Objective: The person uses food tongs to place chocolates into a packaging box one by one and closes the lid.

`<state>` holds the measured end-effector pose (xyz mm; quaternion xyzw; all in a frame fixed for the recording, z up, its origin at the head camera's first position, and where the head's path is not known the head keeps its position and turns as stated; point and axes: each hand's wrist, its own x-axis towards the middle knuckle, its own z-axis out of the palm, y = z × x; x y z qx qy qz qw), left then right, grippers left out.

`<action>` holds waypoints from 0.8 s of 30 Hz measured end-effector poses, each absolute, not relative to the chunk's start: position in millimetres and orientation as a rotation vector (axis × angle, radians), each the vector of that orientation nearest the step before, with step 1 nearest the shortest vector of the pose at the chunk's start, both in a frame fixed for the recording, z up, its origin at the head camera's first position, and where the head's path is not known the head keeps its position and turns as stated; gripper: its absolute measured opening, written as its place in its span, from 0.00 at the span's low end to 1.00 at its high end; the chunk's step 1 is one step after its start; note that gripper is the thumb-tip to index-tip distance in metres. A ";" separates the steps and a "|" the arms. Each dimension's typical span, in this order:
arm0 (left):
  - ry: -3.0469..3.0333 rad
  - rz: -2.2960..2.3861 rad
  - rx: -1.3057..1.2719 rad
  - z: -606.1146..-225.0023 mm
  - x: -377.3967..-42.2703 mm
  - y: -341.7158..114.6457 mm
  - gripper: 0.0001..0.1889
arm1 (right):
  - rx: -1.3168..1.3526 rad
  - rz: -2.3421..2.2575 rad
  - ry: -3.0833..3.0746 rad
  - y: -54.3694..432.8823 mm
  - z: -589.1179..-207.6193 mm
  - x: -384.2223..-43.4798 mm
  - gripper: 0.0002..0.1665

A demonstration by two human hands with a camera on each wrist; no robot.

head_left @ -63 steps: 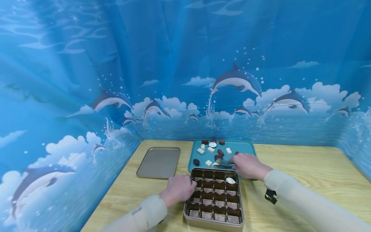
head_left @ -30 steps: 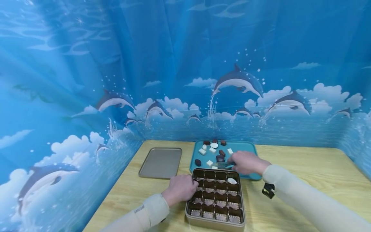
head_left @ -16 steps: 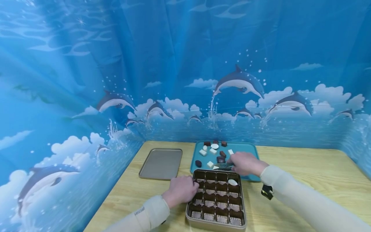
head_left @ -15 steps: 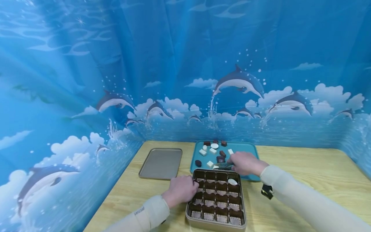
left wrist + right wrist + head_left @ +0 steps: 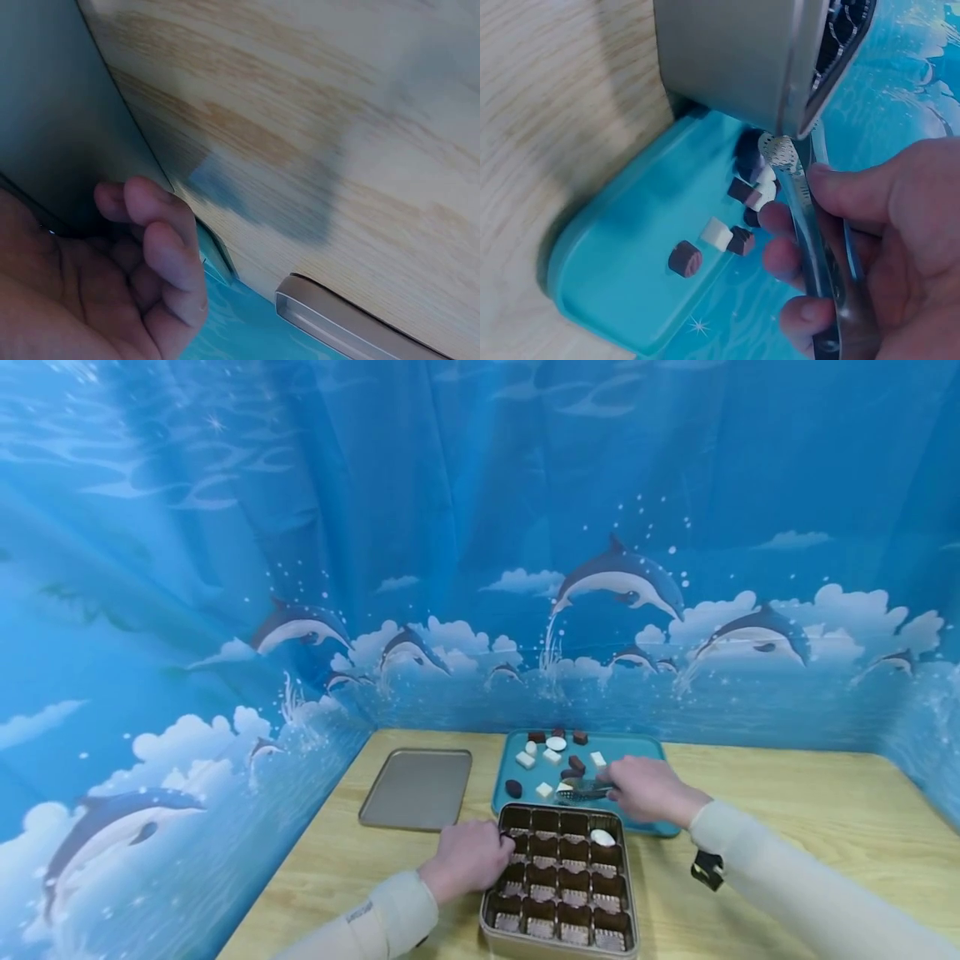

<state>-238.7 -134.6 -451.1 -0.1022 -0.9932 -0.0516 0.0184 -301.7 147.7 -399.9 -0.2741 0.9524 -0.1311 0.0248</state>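
Observation:
A deep metal tin [image 5: 557, 947] with a brown compartment insert stands at the near edge. One white oval chocolate [image 5: 602, 837] lies in its back right cell. My left hand [image 5: 467, 858] holds the tin's left rim, its fingers curled against the outer wall [image 5: 67, 97] in the left wrist view. My right hand [image 5: 649, 790] grips metal tongs [image 5: 811, 225] with perforated heads. Behind the tin, the heads are low over the teal tray [image 5: 630, 743], near a white chocolate [image 5: 564, 787] and a dark one [image 5: 570, 773]. Whether they pinch either, I cannot tell.
Several dark and white chocolates, such as a dark oval one [image 5: 513, 788] and a white square one [image 5: 543, 790], lie scattered on the teal tray. A flat metal lid [image 5: 417, 788] lies left of it on the wooden table [image 5: 780, 827]. A dolphin-print curtain [image 5: 480, 568] encloses the table.
My right hand has shifted slightly right, and the tongs have turned a little beside the dark and white chocolates. My left hand stays on the tin's rim. The head view has tilted slightly.

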 end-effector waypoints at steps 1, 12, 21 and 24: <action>-3.083 -0.165 -0.317 -451.2 -239.1 -134.3 0.24 | -0.834 -0.426 2.945 149.3 -397.3 -301.1 0.19; -3.100 -0.153 -0.309 -450.0 -240.2 -133.0 0.25 | -0.784 -0.465 2.932 165.9 -365.4 -278.5 0.24; -3.107 -0.162 -0.320 -449.2 -240.6 -134.1 0.25 | -0.861 -0.440 2.911 168.7 -357.6 -252.7 0.23; -3.108 -0.156 -0.319 -451.0 -240.4 -134.8 0.25 | -0.868 -0.429 2.885 166.6 -358.3 -247.5 0.23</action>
